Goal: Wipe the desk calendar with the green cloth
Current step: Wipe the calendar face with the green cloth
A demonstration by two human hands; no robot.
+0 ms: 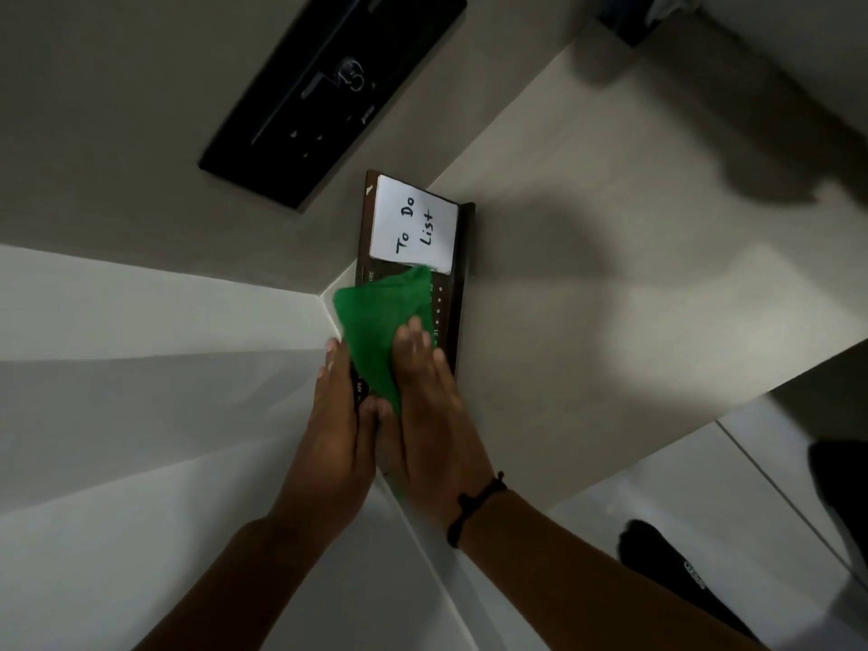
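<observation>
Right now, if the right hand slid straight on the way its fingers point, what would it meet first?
Pushing the green cloth along the desk calendar, the right hand would probably meet the white To Do List note first.

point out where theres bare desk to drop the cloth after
Free: the wide bare desk on the picture's right of the desk calendar, out to the desk's edge. Crowded: the calendar's near end, where the left hand holds it and the right hand presses the green cloth.
</observation>
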